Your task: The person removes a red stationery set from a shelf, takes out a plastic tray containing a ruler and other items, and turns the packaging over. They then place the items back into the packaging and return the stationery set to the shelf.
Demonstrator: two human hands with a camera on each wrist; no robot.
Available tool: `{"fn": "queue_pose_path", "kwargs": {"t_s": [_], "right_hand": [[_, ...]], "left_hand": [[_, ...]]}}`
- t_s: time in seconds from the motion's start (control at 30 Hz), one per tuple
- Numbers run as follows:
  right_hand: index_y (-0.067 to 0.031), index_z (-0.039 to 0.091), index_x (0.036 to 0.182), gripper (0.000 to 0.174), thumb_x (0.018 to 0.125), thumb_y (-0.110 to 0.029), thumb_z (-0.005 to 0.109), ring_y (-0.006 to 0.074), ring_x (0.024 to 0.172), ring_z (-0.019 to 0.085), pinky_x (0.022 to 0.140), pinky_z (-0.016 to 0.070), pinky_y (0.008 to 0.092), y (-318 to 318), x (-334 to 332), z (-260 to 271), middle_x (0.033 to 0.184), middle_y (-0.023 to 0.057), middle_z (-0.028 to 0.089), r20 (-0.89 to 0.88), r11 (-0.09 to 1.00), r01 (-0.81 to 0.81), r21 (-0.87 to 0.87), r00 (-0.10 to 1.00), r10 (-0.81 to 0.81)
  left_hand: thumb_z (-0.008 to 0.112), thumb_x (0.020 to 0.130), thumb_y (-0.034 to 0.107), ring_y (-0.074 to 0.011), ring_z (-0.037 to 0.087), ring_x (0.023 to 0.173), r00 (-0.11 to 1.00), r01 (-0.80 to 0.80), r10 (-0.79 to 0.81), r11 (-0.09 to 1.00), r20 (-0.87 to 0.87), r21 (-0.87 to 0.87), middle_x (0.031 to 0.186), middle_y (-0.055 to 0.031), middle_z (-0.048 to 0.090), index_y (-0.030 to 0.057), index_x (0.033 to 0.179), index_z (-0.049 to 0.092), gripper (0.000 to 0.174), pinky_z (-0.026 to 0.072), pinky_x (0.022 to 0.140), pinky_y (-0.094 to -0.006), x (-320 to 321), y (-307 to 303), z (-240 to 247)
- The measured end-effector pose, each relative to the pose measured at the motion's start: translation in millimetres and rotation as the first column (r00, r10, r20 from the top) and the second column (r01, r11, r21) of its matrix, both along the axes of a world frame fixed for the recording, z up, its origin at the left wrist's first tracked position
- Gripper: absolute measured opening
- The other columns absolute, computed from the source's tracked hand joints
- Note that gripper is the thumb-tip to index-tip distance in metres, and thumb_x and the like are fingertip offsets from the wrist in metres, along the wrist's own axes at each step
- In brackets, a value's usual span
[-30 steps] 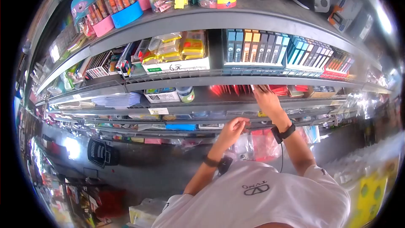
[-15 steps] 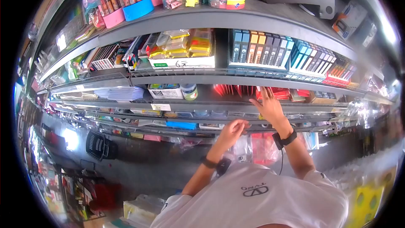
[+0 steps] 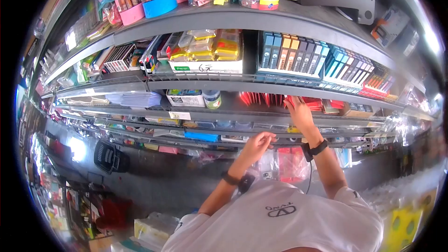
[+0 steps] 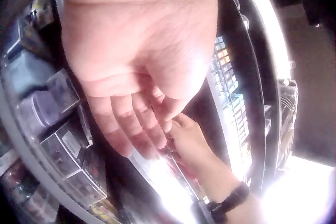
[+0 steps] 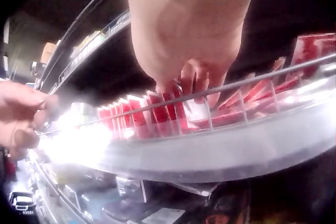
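Red packets (image 5: 160, 113) in row on shelf (image 3: 256, 109): on edge left of right hand (image 3: 300, 115), more tilted to its right. Standing rank probably for easy fingering; clear front guard (image 5: 262, 145) presumably stops slipping off. Right grip: fingertips bent down at packets, pinching or merely touching, cannot tell. Left grip (image 3: 257, 147): fingers loosely bent, nothing held, apart from packets, perhaps leaving right hand room.

Packets (image 5: 139, 121) right of jar (image 3: 212, 99), box (image 3: 186, 101) left, seemingly on one shelf (image 3: 245, 111)
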State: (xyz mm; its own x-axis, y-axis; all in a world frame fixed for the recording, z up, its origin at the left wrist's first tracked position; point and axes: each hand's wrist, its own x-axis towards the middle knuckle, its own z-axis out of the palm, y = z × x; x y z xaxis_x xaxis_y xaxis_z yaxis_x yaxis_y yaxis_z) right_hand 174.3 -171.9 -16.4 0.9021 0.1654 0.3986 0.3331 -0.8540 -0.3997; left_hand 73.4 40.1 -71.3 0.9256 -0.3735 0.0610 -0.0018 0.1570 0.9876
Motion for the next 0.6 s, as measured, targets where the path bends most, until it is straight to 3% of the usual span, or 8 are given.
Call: {"fn": "queue_pose_path", "kwargs": {"t_s": [0.23,0.33,0.4,0.53,0.6], "right_hand": [[-0.0040,0.053,0.131,0.048,0.094,-0.030,0.067,0.0470,0.113,0.057,0.087,0.0531,0.0480,2,-15,15,0.128,0.0251,0.058,0.064,0.996,-0.030,0.084,0.998,0.024],[-0.0009,0.055,0.129,0.043,0.095,-0.023,0.067,0.0386,0.111,0.063,0.087,0.0538,0.0428,-13,-8,0,0.122,0.0218,0.063,0.198,0.973,-0.105,0.206,0.978,0.064],[0.0006,0.057,0.124,0.035,0.096,-0.019,0.066,0.0284,0.104,0.066,0.084,0.0547,0.0390,-31,3,-20,0.116,0.0170,0.067,0.146,0.879,-0.065,0.473,0.989,-0.006],[0.0019,0.060,0.112,0.019,0.098,-0.010,0.062,0.0124,0.091,0.063,0.077,0.0551,0.0316,-44,15,-28,0.103,0.0082,0.070,0.020,0.538,-0.013,0.843,1.000,-0.007],[0.0008,0.060,0.116,0.022,0.097,-0.009,0.064,0.0136,0.098,0.063,0.079,0.0600,0.0347,-55,28,-40,0.109,0.0062,0.066,-0.026,0.574,0.007,0.819,0.999,0.025]], "left_hand": [[0.053,0.105,0.021,-0.0157,0.069,0.094,1.000,0.015,-0.015,1.000,-0.020,-0.013,0.112,-0.0111,0.070,-0.0009,0.123,0.061,0.029,0.0558,0.083,-0.0275,3,2,-7],[0.053,0.105,0.021,-0.0158,0.069,0.094,0.999,0.020,-0.020,1.000,-0.037,-0.005,0.112,-0.0111,0.070,-0.0008,0.123,0.061,0.029,0.0557,0.083,-0.0280,3,3,-5],[0.053,0.105,0.021,-0.0157,0.069,0.094,0.999,0.022,-0.022,1.000,-0.050,0.005,0.112,-0.0107,0.070,-0.0001,0.123,0.061,0.029,0.0555,0.083,-0.0278,4,3,-9],[0.053,0.105,0.021,-0.0149,0.068,0.094,0.997,0.030,-0.028,0.999,-0.071,0.026,0.113,-0.0094,0.070,0.0019,0.123,0.061,0.028,0.0547,0.081,-0.0268,2,4,-3],[0.053,0.105,0.021,-0.0144,0.068,0.094,0.997,0.034,-0.032,0.999,-0.076,0.025,0.114,-0.0087,0.070,0.0028,0.123,0.061,0.027,0.0543,0.081,-0.0262,2,3,-3]]}}
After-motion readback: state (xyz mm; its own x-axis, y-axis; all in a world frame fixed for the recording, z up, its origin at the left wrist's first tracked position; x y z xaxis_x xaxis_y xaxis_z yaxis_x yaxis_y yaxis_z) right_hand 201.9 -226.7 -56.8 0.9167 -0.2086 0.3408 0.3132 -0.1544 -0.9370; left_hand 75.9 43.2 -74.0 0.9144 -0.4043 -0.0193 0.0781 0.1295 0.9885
